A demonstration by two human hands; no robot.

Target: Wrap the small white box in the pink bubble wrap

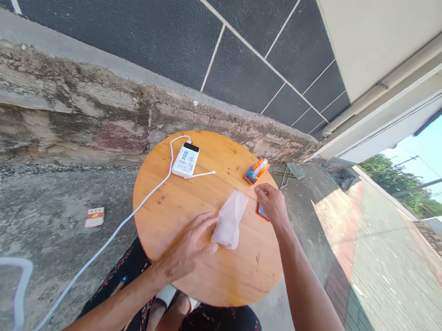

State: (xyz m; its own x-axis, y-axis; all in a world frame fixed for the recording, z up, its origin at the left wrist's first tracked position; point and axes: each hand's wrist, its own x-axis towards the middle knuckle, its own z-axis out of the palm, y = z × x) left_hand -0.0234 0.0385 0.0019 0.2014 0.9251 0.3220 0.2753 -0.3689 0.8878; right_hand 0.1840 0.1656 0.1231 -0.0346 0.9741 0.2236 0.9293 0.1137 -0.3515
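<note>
A whitish, translucent wrapped bundle [229,222] lies at the middle of the round wooden table. My left hand [190,247] rests open beside it, with fingers spread and the tips at its left edge. On the other side, my right hand [272,202] is closed, its thumb and fingers drawn together in a pinch; whatever they hold, if anything, is too small to make out. Partly hidden under that hand is a flat item with a red-orange edge and a pale blue face [262,212]. Just beyond it stands an orange and blue tape dispenser [256,171].
A white power bank [185,160] sits at the table's [163,231] far left. Its white cable [125,220] runs off the left edge. A small packet [94,217] lies on the concrete floor. A stone-based wall [98,121] borders the far side; a folding stool [293,171] stands behind.
</note>
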